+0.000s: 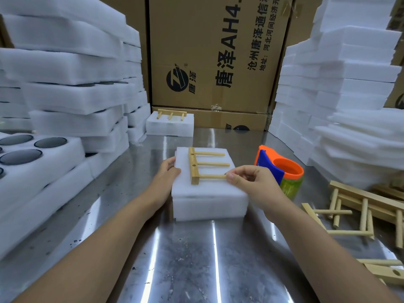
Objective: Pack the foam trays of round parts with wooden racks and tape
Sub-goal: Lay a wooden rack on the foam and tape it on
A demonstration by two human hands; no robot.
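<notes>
A closed stack of white foam trays point(209, 200) lies in the middle of the steel table. A wooden rack point(194, 166) with three dowels lies flat on top of it. My left hand point(168, 171) presses against the stack's left edge. My right hand point(247, 182) pinches the tip of the nearest dowel between thumb and fingers. An orange and blue tape dispenser point(279, 169) stands just right of the stack, behind my right hand.
Tall piles of foam trays point(72, 95) rise on the left, some showing dark round parts point(20, 156). Plain foam sheets point(349, 106) pile up on the right. Loose wooden racks point(360, 211) lie at the right. Another foam stack with a rack point(170, 125) sits before cardboard boxes point(218, 57).
</notes>
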